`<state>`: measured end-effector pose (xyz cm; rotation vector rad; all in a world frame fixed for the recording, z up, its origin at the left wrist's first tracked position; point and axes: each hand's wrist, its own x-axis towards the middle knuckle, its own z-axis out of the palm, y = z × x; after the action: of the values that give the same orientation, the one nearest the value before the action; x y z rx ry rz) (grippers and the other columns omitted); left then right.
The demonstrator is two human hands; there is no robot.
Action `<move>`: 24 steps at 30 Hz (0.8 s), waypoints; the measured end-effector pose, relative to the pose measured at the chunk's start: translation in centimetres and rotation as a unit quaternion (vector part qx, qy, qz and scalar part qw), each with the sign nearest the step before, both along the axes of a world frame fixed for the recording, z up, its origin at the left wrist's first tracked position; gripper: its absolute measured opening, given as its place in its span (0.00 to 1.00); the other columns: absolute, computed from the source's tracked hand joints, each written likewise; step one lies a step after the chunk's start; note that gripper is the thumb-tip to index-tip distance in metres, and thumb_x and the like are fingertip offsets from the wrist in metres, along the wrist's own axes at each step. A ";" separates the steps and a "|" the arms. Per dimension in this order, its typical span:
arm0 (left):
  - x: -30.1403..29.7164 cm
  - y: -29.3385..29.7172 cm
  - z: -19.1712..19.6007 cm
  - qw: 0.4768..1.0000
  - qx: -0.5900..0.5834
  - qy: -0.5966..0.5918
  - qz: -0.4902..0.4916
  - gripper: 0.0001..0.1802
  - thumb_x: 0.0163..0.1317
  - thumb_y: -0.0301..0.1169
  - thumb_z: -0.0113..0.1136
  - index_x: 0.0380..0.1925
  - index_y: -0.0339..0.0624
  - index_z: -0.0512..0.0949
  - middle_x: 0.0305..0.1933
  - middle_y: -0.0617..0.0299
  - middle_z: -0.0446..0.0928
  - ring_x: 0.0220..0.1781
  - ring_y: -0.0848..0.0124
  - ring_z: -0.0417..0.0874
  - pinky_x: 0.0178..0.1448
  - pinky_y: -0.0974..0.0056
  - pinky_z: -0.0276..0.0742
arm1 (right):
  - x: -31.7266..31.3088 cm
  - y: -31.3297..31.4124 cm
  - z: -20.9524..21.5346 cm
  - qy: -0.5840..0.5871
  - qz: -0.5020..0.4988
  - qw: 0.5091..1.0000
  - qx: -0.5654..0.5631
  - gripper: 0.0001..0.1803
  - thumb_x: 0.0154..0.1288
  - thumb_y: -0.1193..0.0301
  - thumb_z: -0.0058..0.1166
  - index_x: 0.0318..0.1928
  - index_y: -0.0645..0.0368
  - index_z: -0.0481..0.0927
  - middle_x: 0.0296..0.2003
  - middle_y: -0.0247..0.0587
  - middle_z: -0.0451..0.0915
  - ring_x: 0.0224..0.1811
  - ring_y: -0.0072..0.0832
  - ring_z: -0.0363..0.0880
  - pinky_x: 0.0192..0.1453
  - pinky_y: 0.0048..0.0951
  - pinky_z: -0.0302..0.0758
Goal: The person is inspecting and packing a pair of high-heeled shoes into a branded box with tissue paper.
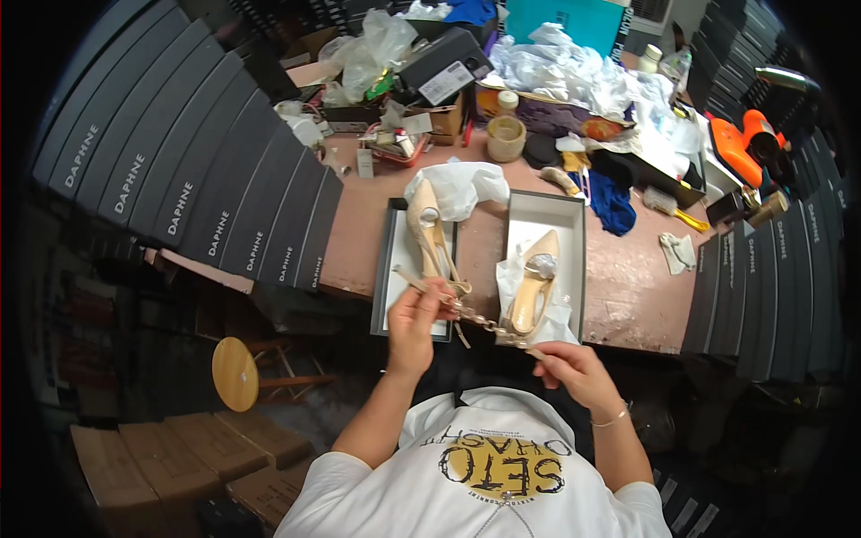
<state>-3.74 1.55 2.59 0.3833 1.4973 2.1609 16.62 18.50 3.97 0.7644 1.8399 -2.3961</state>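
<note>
From the head camera, a person in a white T-shirt works at the near edge of a pinkish-brown table [632,296]. The left hand [413,327] pinches one end of a beige strap with clear, jewel-like links [477,318]; the right hand [574,369], with a thin bracelet at its wrist, pinches the other end between thumb and fingers. The strap hangs between them, in front of the table's near edge.

Just beyond the hands are two open dark boxes with white insides. Over the left box [393,260] lies a beige pointed shoe [420,215], toe toward the far edge, beside crumpled white tissue. In the right box [574,242], a similar shoe [526,305] rests on tissue.

Stacks of dark shoe boxes [202,148] line the table's left and right edges. Toward the far edge stand a glass jar [506,142] and a heap of white plastic [560,67]. Nearer the right edge lie a blue cloth [613,204] and a yellow-handled brush [689,219].
</note>
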 end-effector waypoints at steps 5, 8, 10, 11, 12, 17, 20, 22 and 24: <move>4.1 1.2 -1.2 0.996 -0.034 0.008 -0.087 0.13 0.68 0.28 0.55 0.48 0.32 0.77 0.42 0.60 0.80 0.39 0.76 0.82 0.43 0.72 0.80 | 2.9 4.1 -0.2 -0.036 -0.067 0.966 0.247 0.11 0.66 0.78 0.47 0.46 0.66 0.80 0.25 0.35 0.79 0.24 0.17 0.73 0.30 0.19 0.72; 6.9 2.3 -1.7 0.988 -0.073 0.032 -0.136 0.15 0.68 0.27 0.54 0.52 0.31 0.75 0.43 0.57 0.81 0.41 0.73 0.82 0.46 0.70 0.80 | 3.1 6.0 -0.1 -0.015 -0.083 0.886 0.456 0.10 0.62 0.76 0.54 0.43 0.65 0.81 0.36 0.45 0.81 0.35 0.31 0.79 0.40 0.29 0.75; 8.3 3.0 -2.0 0.977 -0.096 0.096 -0.164 0.15 0.69 0.27 0.53 0.52 0.31 0.74 0.43 0.57 0.81 0.40 0.74 0.82 0.47 0.70 0.80 | 2.0 5.8 0.3 0.031 -0.076 0.766 0.638 0.11 0.60 0.75 0.57 0.43 0.64 0.81 0.42 0.49 0.80 0.43 0.38 0.79 0.47 0.33 0.74; 8.6 3.4 -1.9 0.964 -0.125 0.156 -0.177 0.15 0.67 0.26 0.55 0.52 0.32 0.75 0.41 0.56 0.81 0.39 0.73 0.83 0.45 0.70 0.80 | 1.6 5.0 0.8 0.048 -0.077 0.831 0.549 0.12 0.59 0.73 0.59 0.43 0.63 0.81 0.45 0.49 0.78 0.46 0.40 0.77 0.50 0.35 0.73; 8.8 3.7 -1.8 0.950 -0.131 0.219 -0.178 0.15 0.66 0.26 0.56 0.51 0.32 0.75 0.41 0.56 0.81 0.38 0.71 0.84 0.44 0.69 0.80 | 1.1 4.1 1.4 0.063 -0.078 0.886 0.453 0.13 0.57 0.71 0.61 0.43 0.63 0.81 0.48 0.49 0.77 0.50 0.43 0.75 0.54 0.38 0.71; 9.3 4.3 -2.4 0.884 -0.132 0.405 -0.190 0.14 0.57 0.22 0.61 0.45 0.35 0.77 0.40 0.50 0.80 0.37 0.54 0.83 0.39 0.61 0.79 | -1.3 0.8 0.6 0.198 -0.008 0.839 0.507 0.13 0.56 0.72 0.64 0.42 0.62 0.81 0.41 0.44 0.79 0.47 0.36 0.77 0.51 0.33 0.73; 9.3 3.7 -2.1 0.880 -0.144 0.409 -0.196 0.11 0.56 0.21 0.62 0.40 0.35 0.78 0.36 0.52 0.80 0.36 0.58 0.83 0.37 0.61 0.78 | -0.2 -0.1 -0.8 0.165 -0.073 0.945 0.272 0.10 0.58 0.74 0.62 0.41 0.62 0.82 0.39 0.43 0.80 0.42 0.31 0.78 0.47 0.29 0.73; 9.3 3.4 -1.4 0.887 -0.138 0.379 -0.224 0.11 0.56 0.22 0.63 0.40 0.35 0.79 0.36 0.52 0.80 0.36 0.58 0.83 0.38 0.61 0.78 | 0.8 0.2 -1.5 0.148 -0.117 0.975 0.119 0.08 0.63 0.77 0.58 0.42 0.66 0.82 0.36 0.39 0.80 0.37 0.22 0.78 0.42 0.22 0.74; 8.5 2.0 -1.9 0.895 -0.172 0.378 -0.166 0.09 0.57 0.23 0.62 0.39 0.35 0.80 0.36 0.54 0.80 0.34 0.64 0.83 0.40 0.65 0.79 | 1.5 1.1 -1.3 0.125 -0.143 0.979 0.078 0.09 0.65 0.76 0.56 0.44 0.67 0.81 0.33 0.36 0.78 0.36 0.18 0.77 0.40 0.18 0.74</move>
<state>4.77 3.55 0.73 1.3490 1.9761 1.4821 18.13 19.60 2.67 0.8228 2.1714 -2.6524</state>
